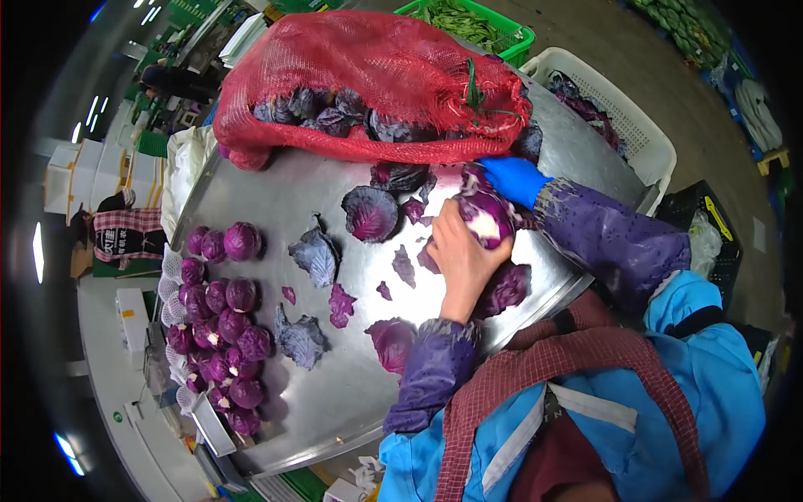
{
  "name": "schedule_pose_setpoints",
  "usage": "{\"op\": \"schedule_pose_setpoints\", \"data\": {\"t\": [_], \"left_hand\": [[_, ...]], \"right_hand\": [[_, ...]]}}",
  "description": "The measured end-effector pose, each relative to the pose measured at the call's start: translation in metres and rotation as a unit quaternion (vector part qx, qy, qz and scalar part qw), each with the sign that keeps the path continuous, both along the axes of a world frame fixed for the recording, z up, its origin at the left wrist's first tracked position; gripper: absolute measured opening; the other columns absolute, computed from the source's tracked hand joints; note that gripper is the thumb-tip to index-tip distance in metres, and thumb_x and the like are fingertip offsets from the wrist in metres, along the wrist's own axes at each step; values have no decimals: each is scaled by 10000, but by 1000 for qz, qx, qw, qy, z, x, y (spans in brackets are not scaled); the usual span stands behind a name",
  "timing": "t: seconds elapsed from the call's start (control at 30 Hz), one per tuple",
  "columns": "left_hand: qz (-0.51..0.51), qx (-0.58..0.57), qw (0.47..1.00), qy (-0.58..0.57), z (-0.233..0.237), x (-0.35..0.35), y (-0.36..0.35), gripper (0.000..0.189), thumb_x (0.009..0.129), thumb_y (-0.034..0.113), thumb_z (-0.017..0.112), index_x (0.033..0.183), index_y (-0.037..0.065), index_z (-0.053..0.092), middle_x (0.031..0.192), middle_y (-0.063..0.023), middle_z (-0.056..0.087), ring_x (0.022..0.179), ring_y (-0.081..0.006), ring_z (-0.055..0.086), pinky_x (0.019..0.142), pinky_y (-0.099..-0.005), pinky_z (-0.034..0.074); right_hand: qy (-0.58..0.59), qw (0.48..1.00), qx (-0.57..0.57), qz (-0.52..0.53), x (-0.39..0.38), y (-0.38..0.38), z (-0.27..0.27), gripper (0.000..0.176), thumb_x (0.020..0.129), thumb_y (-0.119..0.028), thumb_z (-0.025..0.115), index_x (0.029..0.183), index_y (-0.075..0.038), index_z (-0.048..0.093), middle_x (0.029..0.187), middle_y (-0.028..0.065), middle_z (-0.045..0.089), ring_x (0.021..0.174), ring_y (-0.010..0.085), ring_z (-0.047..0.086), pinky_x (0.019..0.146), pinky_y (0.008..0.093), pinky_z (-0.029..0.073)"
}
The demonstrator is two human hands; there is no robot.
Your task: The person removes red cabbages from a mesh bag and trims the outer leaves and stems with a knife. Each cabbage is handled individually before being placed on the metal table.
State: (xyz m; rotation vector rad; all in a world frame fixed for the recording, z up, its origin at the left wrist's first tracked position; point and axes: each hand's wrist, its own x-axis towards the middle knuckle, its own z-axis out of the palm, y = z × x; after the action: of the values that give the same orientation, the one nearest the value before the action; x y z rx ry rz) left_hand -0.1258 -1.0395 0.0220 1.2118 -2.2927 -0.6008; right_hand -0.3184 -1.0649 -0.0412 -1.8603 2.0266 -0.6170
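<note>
My bare left hand [468,261] is wrapped round a red cabbage [495,209] whose pale cut patch faces up. At the far side of that cabbage is my right hand [514,180] in a blue glove, its fingers bunched together. What they grip, if anything, is hidden. Beside my left wrist lies a purple cabbage leaf [508,289]. Another purple leaf [391,343] rests left of my sleeve. Further left, a cupped dark outer leaf [370,214] and greyish leaves [314,253] lie among torn scraps on the metal table [335,410].
A red mesh bag [335,50] of unpeeled cabbages covers the table's far side. Peeled red cabbages [232,323] are grouped at the left edge by white foam nets [171,293]. A white crate [615,92] with leaves and a green basket [519,46] stand beyond. A person [125,233] is at left.
</note>
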Motion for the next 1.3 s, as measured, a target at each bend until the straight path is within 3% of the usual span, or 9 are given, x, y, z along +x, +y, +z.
{"op": "schedule_pose_setpoints", "data": {"t": [0.23, 0.33, 0.53, 0.7, 0.93, 0.97, 1.07, 1.13, 1.3], "left_hand": [[-24, 169, 979, 107, -24, 66, 4, 1009, 610, 336, 792, 1373, 43, 201, 1316, -273, 219, 1227, -388, 287, 1035, -440, 258], [33, 267, 932, 241, -41, 57, 4, 1022, 652, 332, 771, 1386, 7, 138, 1329, -268, 230, 1249, -355, 268, 1042, -424, 243], [31, 175, 968, 178, -19, 28, 22, 997, 574, 328, 789, 1312, -51, 236, 1275, -247, 373, 1169, -362, 405, 991, -419, 331], [7, 132, 989, 59, -10, 16, 26, 972, 565, 341, 787, 1306, -19, 272, 1296, -213, 372, 1187, -363, 377, 957, -462, 348], [-29, 99, 994, 42, -5, 12, 31, 996, 557, 323, 778, 1333, -3, 244, 1311, -211, 349, 1190, -372, 363, 968, -476, 335], [-42, 92, 994, 39, -4, 12, 32, 997, 551, 318, 778, 1333, -1, 248, 1313, -213, 346, 1188, -373, 363, 962, -479, 338], [-34, 102, 993, 48, -6, 12, 29, 1003, 546, 314, 782, 1335, -2, 249, 1317, -212, 344, 1186, -375, 363, 958, -478, 341], [-41, 106, 992, 46, -7, 13, 28, 1013, 542, 305, 787, 1341, -1, 244, 1320, -211, 344, 1191, -375, 357, 963, -475, 334], [-86, 60, 994, 30, -3, 15, 33, 1022, 525, 280, 801, 1345, 7, 256, 1357, -205, 321, 1207, -369, 344, 976, -473, 316]], "right_hand": [[-244, 961, 118, -59, 20, 54, 31, 248, 848, -204, 486, 1073, -102, 512, 745, 203, 595, 687, 379, 589, 604, 461, 449], [-136, 991, 15, 6, 14, 72, 28, 293, 848, -196, 495, 1127, -108, 505, 792, 199, 607, 713, 369, 596, 616, 455, 457], [12, 997, -56, -43, -15, 85, 76, 400, 863, -364, 515, 1172, -110, 512, 906, 169, 617, 838, 348, 604, 697, 421, 480], [79, 978, 93, 166, -10, 112, 117, 231, 874, -288, 487, 1008, -117, 567, 810, 133, 608, 696, 323, 607, 589, 405, 488], [154, 985, -7, 74, -36, 87, 89, 169, 850, -230, 496, 954, -115, 562, 759, 127, 603, 606, 360, 584, 517, 433, 468], [184, 973, 131, 54, -36, 75, 106, 256, 851, -273, 527, 1034, -97, 556, 835, 142, 612, 717, 358, 607, 602, 418, 491], [-99, 987, -1, 131, -17, 80, 113, 462, 813, -367, 586, 1176, -92, 509, 958, 156, 603, 877, 336, 603, 741, 406, 487], [-35, 990, 39, 130, 8, 80, 114, 715, 754, -487, 616, 1313, -103, 389, 1098, 153, 566, 980, 335, 568, 830, 402, 456], [-61, 973, 165, 151, 9, 44, 78, 473, 786, -423, 621, 1158, -137, 563, 1053, 148, 606, 914, 328, 598, 766, 388, 475]]}}
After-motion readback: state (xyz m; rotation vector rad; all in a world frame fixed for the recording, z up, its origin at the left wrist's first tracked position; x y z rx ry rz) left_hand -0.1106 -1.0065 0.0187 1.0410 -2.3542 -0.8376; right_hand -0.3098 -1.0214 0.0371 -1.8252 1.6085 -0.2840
